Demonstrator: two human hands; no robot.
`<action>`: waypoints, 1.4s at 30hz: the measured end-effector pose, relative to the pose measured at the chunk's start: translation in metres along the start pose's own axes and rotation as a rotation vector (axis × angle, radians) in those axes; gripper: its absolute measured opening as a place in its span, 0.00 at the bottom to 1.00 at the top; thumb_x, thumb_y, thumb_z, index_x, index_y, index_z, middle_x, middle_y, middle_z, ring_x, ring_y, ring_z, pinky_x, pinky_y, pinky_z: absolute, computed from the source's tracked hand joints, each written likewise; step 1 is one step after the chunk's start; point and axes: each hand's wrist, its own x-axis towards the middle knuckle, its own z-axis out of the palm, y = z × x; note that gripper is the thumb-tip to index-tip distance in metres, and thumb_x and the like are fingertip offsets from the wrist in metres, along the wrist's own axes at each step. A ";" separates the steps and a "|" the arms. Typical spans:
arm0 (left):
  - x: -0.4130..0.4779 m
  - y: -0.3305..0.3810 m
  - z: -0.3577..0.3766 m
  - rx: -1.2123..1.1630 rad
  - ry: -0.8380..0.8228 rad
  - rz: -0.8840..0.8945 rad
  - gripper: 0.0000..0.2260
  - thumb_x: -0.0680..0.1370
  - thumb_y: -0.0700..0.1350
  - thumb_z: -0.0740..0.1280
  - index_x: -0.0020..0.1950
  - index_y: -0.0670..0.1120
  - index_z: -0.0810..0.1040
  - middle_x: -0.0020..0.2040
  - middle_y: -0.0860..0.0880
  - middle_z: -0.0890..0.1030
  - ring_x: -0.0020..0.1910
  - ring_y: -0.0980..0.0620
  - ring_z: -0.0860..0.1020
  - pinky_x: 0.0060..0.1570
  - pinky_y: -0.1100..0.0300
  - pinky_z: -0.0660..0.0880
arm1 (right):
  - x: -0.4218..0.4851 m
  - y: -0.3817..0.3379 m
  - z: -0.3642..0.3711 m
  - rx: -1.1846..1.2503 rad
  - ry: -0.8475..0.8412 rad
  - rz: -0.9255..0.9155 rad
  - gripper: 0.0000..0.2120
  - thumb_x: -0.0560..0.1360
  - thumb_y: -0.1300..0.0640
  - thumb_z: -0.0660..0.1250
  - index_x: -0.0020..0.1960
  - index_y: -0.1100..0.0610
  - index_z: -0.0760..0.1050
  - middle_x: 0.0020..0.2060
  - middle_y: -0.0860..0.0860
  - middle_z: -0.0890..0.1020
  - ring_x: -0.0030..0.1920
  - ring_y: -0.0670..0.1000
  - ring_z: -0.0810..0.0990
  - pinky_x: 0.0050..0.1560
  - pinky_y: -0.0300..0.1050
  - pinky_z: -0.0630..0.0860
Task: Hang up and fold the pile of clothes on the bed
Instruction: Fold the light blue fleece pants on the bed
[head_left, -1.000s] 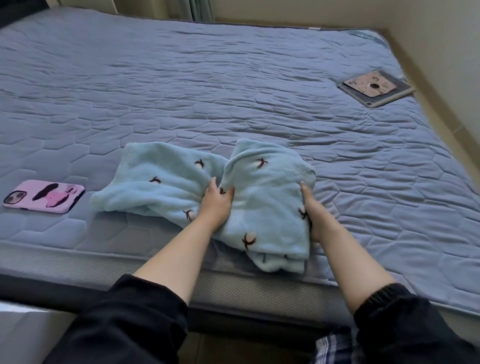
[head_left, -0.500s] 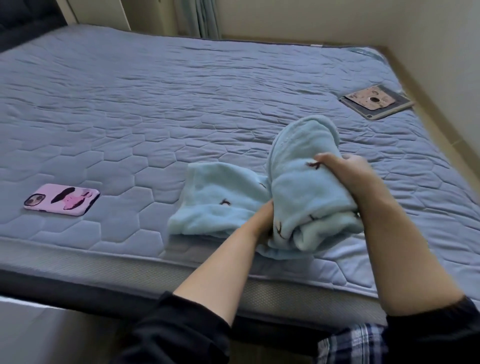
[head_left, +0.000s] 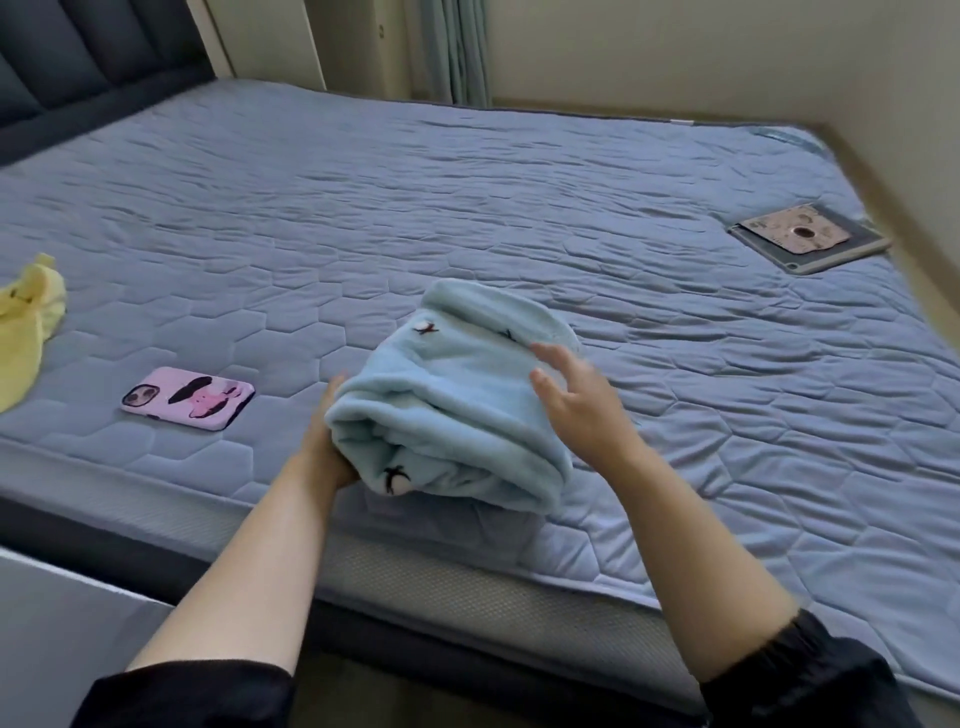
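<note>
Hands of a person meet on a fleece garment (head_left: 452, 405) near the front edge of a bed (head_left: 467, 208). The left hand (head_left: 324, 441) presses against the bundle's left side. Most of its fingers are hidden under or behind the cloth, so I cannot tell whether they grasp it. The right hand (head_left: 576, 410) rests on the upper right of the bundle. The fingers (head_left: 550, 358) of this hand are spread and released, slightly blurred, lying on the top layer rather than closing round it.

The fleece garment is pale blue and plush, folded into a thick, rounded bundle several layers deep. Small dark motifs are scattered over it. Its folded edges face the person.

The bed has a quilted grey-blue cover with a hexagon pattern. A pink phone (head_left: 187, 397) lies left of the bundle, well apart from it. A yellow cloth (head_left: 26, 332) sits at the far left edge. A tablet (head_left: 808, 239) lies far to the right.
</note>
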 end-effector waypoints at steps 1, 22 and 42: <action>0.003 0.004 -0.005 -0.089 -0.068 -0.010 0.17 0.80 0.58 0.57 0.49 0.46 0.77 0.43 0.48 0.82 0.46 0.46 0.78 0.41 0.59 0.74 | 0.000 0.006 0.005 -0.079 -0.052 0.003 0.19 0.81 0.55 0.58 0.71 0.56 0.67 0.68 0.51 0.72 0.70 0.50 0.67 0.62 0.35 0.62; 0.040 -0.059 0.038 1.297 0.149 0.416 0.30 0.79 0.62 0.46 0.78 0.56 0.41 0.78 0.53 0.39 0.77 0.50 0.38 0.72 0.40 0.44 | 0.097 0.019 0.031 -0.409 -0.056 -0.156 0.07 0.71 0.53 0.71 0.44 0.55 0.77 0.39 0.52 0.79 0.44 0.54 0.76 0.43 0.39 0.69; 0.051 -0.072 0.027 1.278 0.012 0.370 0.29 0.79 0.62 0.45 0.77 0.59 0.38 0.78 0.55 0.36 0.75 0.52 0.34 0.72 0.43 0.38 | 0.110 0.108 -0.036 0.118 -0.279 0.454 0.14 0.78 0.51 0.65 0.49 0.62 0.80 0.40 0.53 0.79 0.45 0.52 0.75 0.48 0.46 0.72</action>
